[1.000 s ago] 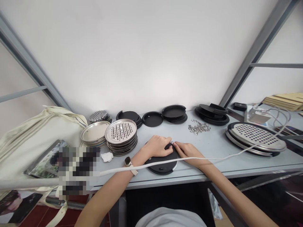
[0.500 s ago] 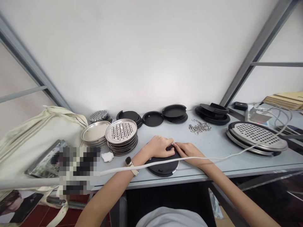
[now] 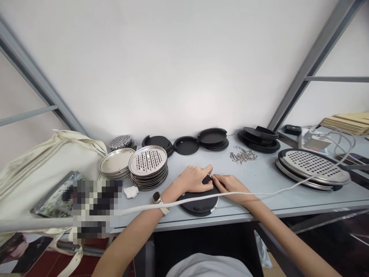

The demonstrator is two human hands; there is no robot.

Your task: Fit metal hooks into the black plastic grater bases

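On the table in front of me lies a black round plate point(image 3: 197, 206) with a shiny metal rim showing at its near right. My left hand point(image 3: 196, 179) rests over its far left part and holds it down, index finger raised and thumb bent across the top. Fingers pressed together, my right hand point(image 3: 229, 186) pinches at the far right edge, close to the left fingertips. A tiny shiny metal piece shows at that pinch; its shape is mostly hidden. Beyond the right hand lies a heap of small wire hooks point(image 3: 243, 155).
Metal grater discs point(image 3: 147, 158) and plain metal discs point(image 3: 115, 161) are stacked at left. Black plates point(image 3: 212, 137) line the wall. Large perforated discs point(image 3: 315, 165) lie at right. A white cable point(image 3: 253, 193) crosses the view before my forearms. A cloth bag point(image 3: 57, 157) sits far left.
My left index finger has lifted and straightened, uncovering the tiny metal piece at the right fingertips. The black plate has stayed in place.
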